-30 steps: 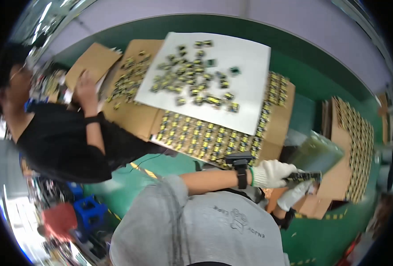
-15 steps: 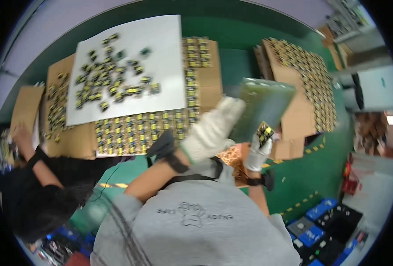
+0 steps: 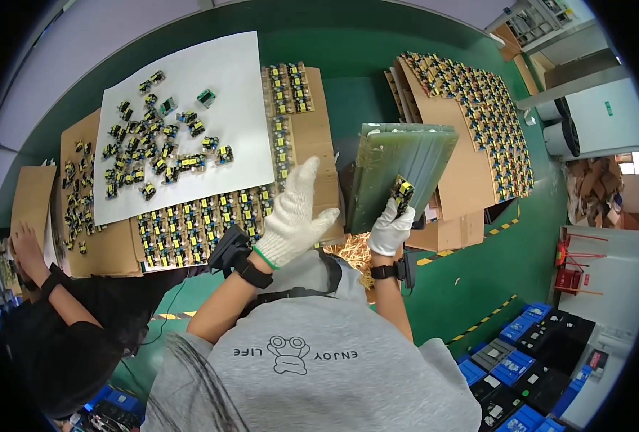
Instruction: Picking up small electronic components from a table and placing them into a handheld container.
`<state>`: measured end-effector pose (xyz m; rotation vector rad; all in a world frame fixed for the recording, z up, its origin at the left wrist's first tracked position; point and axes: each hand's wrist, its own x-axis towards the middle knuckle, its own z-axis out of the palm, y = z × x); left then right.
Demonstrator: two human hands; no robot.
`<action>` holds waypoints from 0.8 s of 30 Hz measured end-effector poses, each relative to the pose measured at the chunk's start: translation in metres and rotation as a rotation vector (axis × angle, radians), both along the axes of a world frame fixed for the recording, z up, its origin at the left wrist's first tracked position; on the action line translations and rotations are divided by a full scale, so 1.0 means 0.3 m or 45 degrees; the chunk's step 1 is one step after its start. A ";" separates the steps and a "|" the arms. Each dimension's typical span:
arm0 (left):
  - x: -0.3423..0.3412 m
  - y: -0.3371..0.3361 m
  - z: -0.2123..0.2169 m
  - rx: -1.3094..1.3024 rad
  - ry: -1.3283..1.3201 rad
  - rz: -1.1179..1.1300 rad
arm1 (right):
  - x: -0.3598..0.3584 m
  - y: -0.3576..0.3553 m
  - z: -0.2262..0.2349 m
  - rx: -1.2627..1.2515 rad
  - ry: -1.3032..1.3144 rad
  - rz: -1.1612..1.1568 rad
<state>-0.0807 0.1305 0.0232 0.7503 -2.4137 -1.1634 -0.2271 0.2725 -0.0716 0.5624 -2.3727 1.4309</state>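
- White knit glove on right hand, pinching a small yellow-and-black part against the near edge of a green panel stack.
- Left hand spread flat, fingers loose, over the cardboard just left of the stack.
- Looks like mid-step: one part freed from the panel.
- Next move likely calls for a steady pinch and a free spot among the loose parts on the white sheet, far left.

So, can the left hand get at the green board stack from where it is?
Probably yes: the left hand lies open on the cardboard sheet just beside the green board stack, with nothing between them.
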 end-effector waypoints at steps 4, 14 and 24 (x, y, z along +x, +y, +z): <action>0.005 0.000 -0.035 0.004 -0.034 0.045 | -0.040 0.021 0.002 0.051 -0.083 0.056; 0.010 -0.006 -0.006 -0.028 -0.094 0.131 | -0.017 0.018 0.008 0.045 -0.020 0.010; 0.106 -0.028 0.040 -1.215 -0.019 0.051 | 0.172 -0.180 0.248 0.345 -0.233 1.053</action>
